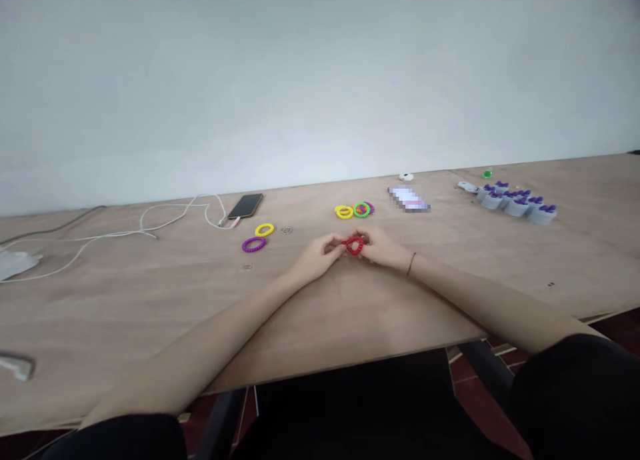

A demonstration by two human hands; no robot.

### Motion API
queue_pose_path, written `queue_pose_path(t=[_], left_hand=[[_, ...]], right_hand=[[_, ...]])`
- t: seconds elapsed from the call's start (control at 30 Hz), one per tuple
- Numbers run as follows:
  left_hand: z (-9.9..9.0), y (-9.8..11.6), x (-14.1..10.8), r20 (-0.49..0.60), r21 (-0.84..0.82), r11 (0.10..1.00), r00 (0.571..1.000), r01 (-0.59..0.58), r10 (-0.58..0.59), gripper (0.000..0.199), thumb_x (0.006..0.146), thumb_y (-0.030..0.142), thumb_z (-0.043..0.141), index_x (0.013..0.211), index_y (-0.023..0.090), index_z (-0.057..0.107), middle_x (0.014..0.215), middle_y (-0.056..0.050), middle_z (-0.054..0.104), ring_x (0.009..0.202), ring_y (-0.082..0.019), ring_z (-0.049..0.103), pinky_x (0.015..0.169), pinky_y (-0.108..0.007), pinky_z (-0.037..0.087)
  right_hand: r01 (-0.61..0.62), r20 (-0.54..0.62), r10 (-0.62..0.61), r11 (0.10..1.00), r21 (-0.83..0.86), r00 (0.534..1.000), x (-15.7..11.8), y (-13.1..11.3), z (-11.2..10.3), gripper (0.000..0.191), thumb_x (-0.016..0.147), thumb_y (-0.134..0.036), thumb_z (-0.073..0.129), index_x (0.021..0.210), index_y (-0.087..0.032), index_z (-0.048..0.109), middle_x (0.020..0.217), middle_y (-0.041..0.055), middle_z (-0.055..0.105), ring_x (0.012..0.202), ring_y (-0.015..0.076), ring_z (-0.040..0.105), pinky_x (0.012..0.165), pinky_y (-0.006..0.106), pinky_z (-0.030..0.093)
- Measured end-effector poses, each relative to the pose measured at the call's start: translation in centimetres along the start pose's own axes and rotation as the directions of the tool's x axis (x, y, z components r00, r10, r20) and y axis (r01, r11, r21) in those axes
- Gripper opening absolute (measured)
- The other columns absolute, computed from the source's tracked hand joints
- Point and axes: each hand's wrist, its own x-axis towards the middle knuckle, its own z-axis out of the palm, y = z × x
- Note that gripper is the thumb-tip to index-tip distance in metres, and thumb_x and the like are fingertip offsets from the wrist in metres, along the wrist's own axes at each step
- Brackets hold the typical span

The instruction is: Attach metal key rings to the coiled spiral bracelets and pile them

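A red coiled ring [356,247] is held between my two hands, just above the wooden table [400,313]. My left hand [321,255] pinches its left side with thumb and fingers. On the other side, my right hand [381,248] has its fingers closed round the ring. Beyond my hands lie yellow coiled rings [344,212] and, beside them, a green ring [361,210] overlapping a purple one. Left of my left hand are another yellow ring [265,230], a purple ring [254,245] and a small thin metallic-looking ring [286,231].
A dark phone [245,205] with a white cable [145,221] lies at the left. Behind my right hand is a phone with a blurred screen [409,199]. Several grey cups with purple tops [517,205] stand at the right, near a small green item [487,173].
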Motion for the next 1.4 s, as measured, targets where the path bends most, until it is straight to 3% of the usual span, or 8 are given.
queue_pose_path(t=[0.2, 0.4, 0.57, 0.7, 0.9, 1.1, 1.3, 1.4], left_hand=[[0.2, -0.2, 0.2, -0.007, -0.052, 0.998, 1.0, -0.026, 0.026, 0.025, 0.079, 0.036, 0.054, 0.092, 0.015, 0.056, 0.095, -0.006, 0.065, 0.08, -0.017, 0.063, 0.072, -0.031, 0.051], [0.5, 0.1, -0.1, -0.053, -0.008, 0.996, 0.995, -0.085, 0.084, 0.026, 0.079, 0.037, 0.053, 0.094, 0.016, 0.054, 0.097, -0.006, 0.064, 0.079, -0.016, 0.063, 0.071, -0.03, 0.051], [0.8, 1.6, -1.0, -0.032, 0.134, 0.987, 0.995, -0.092, 0.098, 0.032, 0.076, 0.035, 0.059, 0.101, 0.019, 0.049, 0.092, -0.004, 0.067, 0.079, -0.016, 0.064, 0.07, -0.029, 0.051], [0.7, 1.8, -1.1, -0.091, 0.275, 0.957, 0.989, -0.091, 0.12, 0.023, 0.08, 0.035, 0.054, 0.094, 0.018, 0.052, 0.087, -0.003, 0.067, 0.074, -0.015, 0.064, 0.068, -0.027, 0.05], [0.6, 1.4, -1.2, -0.074, 0.194, 0.976, 0.99, -0.103, 0.119, 0.024, 0.081, 0.038, 0.051, 0.094, 0.018, 0.05, 0.089, -0.004, 0.067, 0.07, -0.014, 0.065, 0.064, -0.025, 0.049], [0.6, 1.6, -1.2, -0.087, 0.238, 0.962, 0.983, -0.135, 0.159, 0.021, 0.082, 0.037, 0.049, 0.09, 0.018, 0.053, 0.077, -0.001, 0.066, 0.068, -0.014, 0.065, 0.066, -0.025, 0.049], [0.3, 0.8, -0.8, -0.087, 0.237, 0.951, 0.97, -0.2, 0.226, 0.02, 0.082, 0.033, 0.049, 0.09, 0.016, 0.056, 0.089, -0.004, 0.064, 0.07, -0.013, 0.062, 0.07, -0.027, 0.05], [0.3, 0.6, -0.6, -0.1, 0.172, 0.972, 0.979, -0.16, 0.179, 0.023, 0.081, 0.035, 0.051, 0.094, 0.017, 0.057, 0.094, -0.005, 0.064, 0.079, -0.015, 0.062, 0.075, -0.028, 0.05]], right_hand=[[-0.169, 0.002, 0.173, 0.959, 0.227, 0.985, 0.1, -0.7, -0.3, 0.008, 0.07, -0.019, 0.055, 0.07, -0.014, 0.061, 0.058, -0.0008, 0.057, 0.043, 0.0072, 0.047, 0.04, 0.02, 0.041], [-0.297, -0.016, 0.374, 0.762, 0.576, 0.927, 0.2, -1.3, 0.6, 0.006, 0.067, -0.012, 0.054, 0.069, -0.013, 0.06, 0.058, 0.0017, 0.059, 0.047, 0.0074, 0.05, 0.041, 0.017, 0.043], [-0.318, 0.008, 0.429, 0.657, 0.684, 0.903, -0.1, -1.3, 1.3, 0.008, 0.067, -0.01, 0.054, 0.068, -0.012, 0.061, 0.056, 0.0011, 0.057, 0.045, 0.0055, 0.049, 0.041, 0.015, 0.042], [-0.324, 0.025, 0.386, 0.735, 0.596, 0.922, -0.1, -1.2, 1.3, 0.007, 0.07, -0.014, 0.054, 0.072, -0.013, 0.062, 0.058, 0.001, 0.057, 0.047, 0.0073, 0.051, 0.042, 0.018, 0.045], [-0.105, -0.02, 0.121, 0.925, 0.365, 0.992, 0.0, -1.0, 0.2, 0.012, 0.07, -0.016, 0.056, 0.079, -0.014, 0.063, 0.075, 0.0019, 0.063, 0.057, 0.0094, 0.056, 0.05, 0.021, 0.049], [-0.174, -0.007, 0.199, 0.876, 0.45, 0.98, 0.1, -1.1, 0.7, 0.005, 0.069, -0.012, 0.051, 0.069, -0.014, 0.055, 0.056, -0.0018, 0.056, 0.047, 0.0083, 0.052, 0.047, 0.022, 0.047], [-0.242, 0.021, 0.287, 0.763, 0.6, 0.958, 0.0, -1.6, 1.3, 0.004, 0.071, -0.02, 0.053, 0.072, -0.015, 0.052, 0.054, -0.0024, 0.053, 0.047, 0.0081, 0.05, 0.045, 0.021, 0.044], [-0.222, -0.001, 0.272, 0.788, 0.574, 0.962, 0.0, -1.3, 1.3, 0.008, 0.073, -0.024, 0.052, 0.075, -0.016, 0.052, 0.056, -0.0019, 0.053, 0.048, 0.0087, 0.05, 0.046, 0.022, 0.044]])
